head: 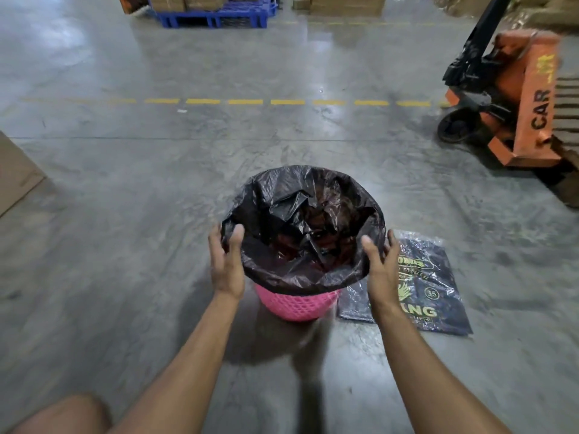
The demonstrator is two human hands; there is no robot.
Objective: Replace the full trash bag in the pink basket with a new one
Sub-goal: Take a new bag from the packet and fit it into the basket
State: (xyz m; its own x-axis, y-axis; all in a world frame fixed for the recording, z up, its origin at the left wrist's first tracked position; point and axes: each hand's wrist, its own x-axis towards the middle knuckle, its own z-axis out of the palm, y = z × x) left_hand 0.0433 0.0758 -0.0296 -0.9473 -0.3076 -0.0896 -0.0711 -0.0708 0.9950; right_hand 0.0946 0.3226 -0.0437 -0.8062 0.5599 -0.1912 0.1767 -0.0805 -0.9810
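A pink mesh basket (296,306) stands on the concrete floor, lined with a black trash bag (300,227) whose edge is folded over the rim. Crumpled dark waste fills the bag. My left hand (226,260) is at the bag's left rim, thumb on the inside edge and fingers outside, spread apart. My right hand (380,261) is at the right rim, thumb on the bag and fingers behind it. Neither hand has the plastic pinched. A flat pack of new black trash bags (435,286) with yellow print lies on the floor just right of the basket, partly behind my right forearm.
An orange pallet jack (513,98) stands at the right with a loaded pallet behind it. A cardboard sheet (15,173) lies at the left edge. A blue pallet (216,14) with boxes is far back. A dashed yellow line (225,101) crosses the floor. My knee (65,415) is at bottom left.
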